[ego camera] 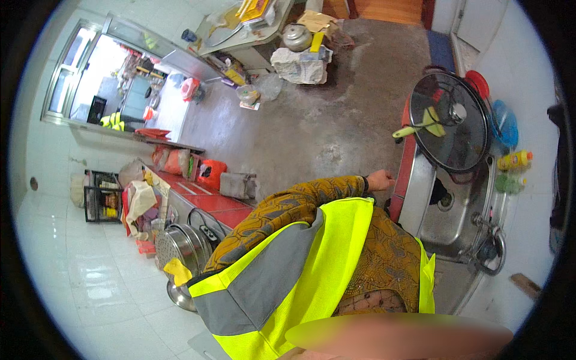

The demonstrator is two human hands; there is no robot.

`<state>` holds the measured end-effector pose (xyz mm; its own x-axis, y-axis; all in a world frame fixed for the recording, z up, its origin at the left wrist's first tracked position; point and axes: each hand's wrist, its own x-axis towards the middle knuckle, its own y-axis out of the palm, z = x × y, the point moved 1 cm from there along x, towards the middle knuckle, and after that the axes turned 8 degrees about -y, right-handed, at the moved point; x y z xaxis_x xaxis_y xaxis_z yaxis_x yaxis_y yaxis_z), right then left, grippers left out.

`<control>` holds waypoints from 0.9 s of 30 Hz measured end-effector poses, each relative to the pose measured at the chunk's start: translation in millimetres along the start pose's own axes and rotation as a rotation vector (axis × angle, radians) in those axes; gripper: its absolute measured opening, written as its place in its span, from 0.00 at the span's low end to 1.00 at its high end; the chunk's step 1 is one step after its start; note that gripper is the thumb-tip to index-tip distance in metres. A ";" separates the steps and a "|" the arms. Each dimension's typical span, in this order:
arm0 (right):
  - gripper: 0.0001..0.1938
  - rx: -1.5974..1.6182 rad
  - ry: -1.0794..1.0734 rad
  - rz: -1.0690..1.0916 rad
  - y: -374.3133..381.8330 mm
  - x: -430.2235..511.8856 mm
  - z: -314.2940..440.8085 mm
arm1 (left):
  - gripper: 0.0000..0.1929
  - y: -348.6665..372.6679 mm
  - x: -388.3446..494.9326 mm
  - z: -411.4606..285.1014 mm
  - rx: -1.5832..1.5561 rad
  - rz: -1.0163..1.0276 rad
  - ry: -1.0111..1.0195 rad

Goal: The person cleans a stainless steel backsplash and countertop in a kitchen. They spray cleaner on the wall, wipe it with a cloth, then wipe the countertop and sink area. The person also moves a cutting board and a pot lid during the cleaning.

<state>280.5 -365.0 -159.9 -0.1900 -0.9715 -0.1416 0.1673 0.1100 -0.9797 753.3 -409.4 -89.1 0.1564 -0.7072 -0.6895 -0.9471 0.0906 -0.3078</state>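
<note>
My left hand (381, 180) reaches past my torso in a patterned mustard sleeve, near the red edge of the sink counter (397, 201). Its fingers look partly curled, and nothing shows in them. My right hand is out of view. At the right, a steel sink (443, 227) has a dark item (438, 192) beside its drain and a curved faucet (497, 252) along its wall side. A large pan with a glass lid (454, 144) stands over the sink's far end. A light-green handled tool (405, 132) lies across the lid.
A yellow bottle (514, 160), a green bottle (508, 183) and a blue basin (505, 123) line the wall. Left stands a red-topped counter (216, 204) with bags and a steel steamer pot (180, 245). A metal kettle (297, 37) sits on a covered stand ahead.
</note>
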 end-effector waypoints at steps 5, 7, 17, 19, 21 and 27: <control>0.31 -0.035 -0.076 0.011 2.2 4.9 46.7 | 0.21 -47.6 10.5 24.7 -0.101 0.044 -0.053; 0.32 -0.051 -0.079 0.015 2.1 5.5 68.8 | 0.20 -73.8 17.1 32.9 -0.037 0.041 -0.070; 0.32 -0.125 -0.142 0.044 10.4 12.5 166.8 | 0.20 -204.7 -8.4 103.3 -0.174 -0.238 -0.233; 0.33 -0.128 -0.145 0.042 10.3 14.1 177.9 | 0.20 -213.8 -8.0 110.8 -0.185 -0.264 -0.189; 0.33 -0.122 -0.134 0.040 7.1 12.8 179.9 | 0.20 -212.8 -2.5 115.4 -0.224 -0.208 -0.220; 0.34 -0.072 0.070 0.002 -1.1 -7.9 149.6 | 0.21 -184.7 39.9 98.3 -0.164 0.067 -0.144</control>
<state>426.6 -388.8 -136.5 -0.2571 -0.9546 -0.1504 0.0984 0.1289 -0.9868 962.1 -385.3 -124.2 0.1189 -0.5948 -0.7950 -0.9878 0.0102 -0.1553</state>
